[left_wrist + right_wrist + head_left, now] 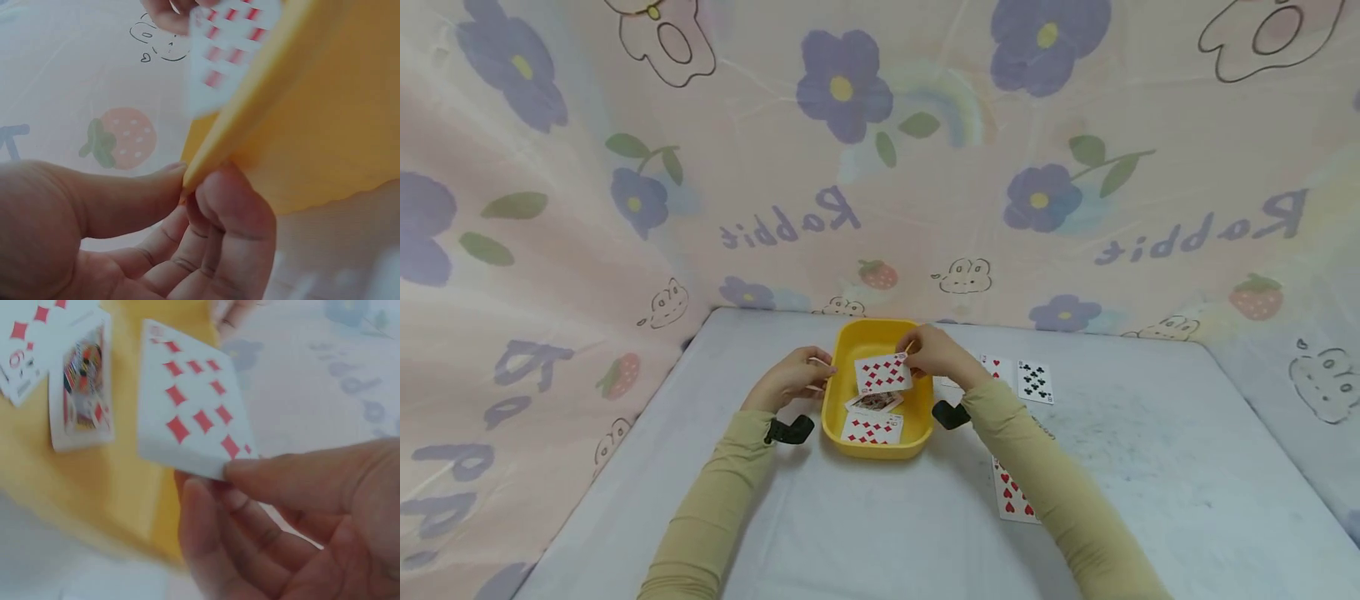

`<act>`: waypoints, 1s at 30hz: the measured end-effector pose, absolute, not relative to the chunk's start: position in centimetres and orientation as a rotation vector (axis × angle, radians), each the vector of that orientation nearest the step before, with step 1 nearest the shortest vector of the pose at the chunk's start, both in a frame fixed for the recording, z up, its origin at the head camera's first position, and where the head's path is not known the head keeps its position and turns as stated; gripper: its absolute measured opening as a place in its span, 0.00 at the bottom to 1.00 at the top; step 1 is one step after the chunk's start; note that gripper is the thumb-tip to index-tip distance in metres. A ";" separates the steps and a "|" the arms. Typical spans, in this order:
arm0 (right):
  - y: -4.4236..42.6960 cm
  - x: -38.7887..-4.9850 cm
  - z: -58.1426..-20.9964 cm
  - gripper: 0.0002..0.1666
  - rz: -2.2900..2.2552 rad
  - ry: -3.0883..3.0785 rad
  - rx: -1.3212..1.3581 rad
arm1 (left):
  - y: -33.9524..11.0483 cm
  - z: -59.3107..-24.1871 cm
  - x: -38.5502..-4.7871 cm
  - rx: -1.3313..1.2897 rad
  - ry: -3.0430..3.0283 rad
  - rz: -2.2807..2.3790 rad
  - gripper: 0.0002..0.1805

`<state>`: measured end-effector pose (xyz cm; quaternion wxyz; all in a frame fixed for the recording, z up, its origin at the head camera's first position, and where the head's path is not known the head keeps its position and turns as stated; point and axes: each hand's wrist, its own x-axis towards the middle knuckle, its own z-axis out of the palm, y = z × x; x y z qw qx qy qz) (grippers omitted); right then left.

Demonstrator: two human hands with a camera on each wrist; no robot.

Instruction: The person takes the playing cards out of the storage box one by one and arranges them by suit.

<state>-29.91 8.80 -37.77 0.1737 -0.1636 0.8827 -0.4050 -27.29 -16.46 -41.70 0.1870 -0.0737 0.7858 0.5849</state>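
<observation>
A yellow tray (876,451) stands on the table, with a face card (875,402) and a diamond card (872,428) lying inside. My left hand (791,379) pinches the tray's left rim; in the left wrist view the thumb and fingers of the left hand (150,231) grip the yellow rim (250,81). Over the tray my right hand (942,354) holds a ten of diamonds (882,373) by its corner. The right wrist view shows the right hand (281,519) pinching that card (194,406) between thumb and fingers, above the face card (84,387).
Right of the tray lie a black-suited card (1035,381) and a heart card (996,367), partly behind the right arm. Nearer the front, another heart card (1011,496) is partly covered by the right sleeve. A patterned cloth (925,192) hangs behind the table.
</observation>
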 end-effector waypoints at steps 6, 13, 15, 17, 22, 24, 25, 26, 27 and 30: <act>12.5 -29.3 -37.1 0.11 -1.385 2.420 -0.419 | -16.5 -41.7 -27.0 -0.218 2.220 1.642 0.13; 18.0 -28.3 -37.3 0.14 -1.652 2.263 -0.335 | -16.6 -41.8 -26.8 -0.224 2.227 1.634 0.14; 19.8 -28.4 -38.0 0.15 -1.681 2.253 -0.301 | -16.7 -41.8 -26.8 -0.219 2.219 1.641 0.13; 21.2 -28.2 -38.5 0.15 -1.715 2.234 -0.267 | -16.7 -41.8 -26.8 -0.209 2.216 1.646 0.13; 24.4 -27.4 -39.4 0.15 -1.731 2.228 -0.185 | -16.6 -41.7 -26.9 -0.178 2.205 1.664 0.12; 25.4 -27.0 -39.8 0.14 -1.723 2.238 -0.161 | -16.6 -41.7 -26.9 -0.173 2.196 1.666 0.12; 25.9 -26.8 -40.0 0.14 -1.726 2.235 -0.147 | -16.6 -41.6 -26.9 -0.174 2.195 1.664 0.12; 26.3 -26.7 -40.2 0.14 -1.731 2.232 -0.135 | -16.6 -41.6 -27.0 -0.167 2.198 1.658 0.13; 26.7 -26.6 -40.4 0.14 -1.733 2.228 -0.130 | -16.6 -41.5 -27.0 -0.161 2.200 1.654 0.13; 27.9 -26.4 -40.9 0.16 -1.732 2.234 -0.097 | -16.5 -41.7 -27.0 -0.162 2.198 1.656 0.13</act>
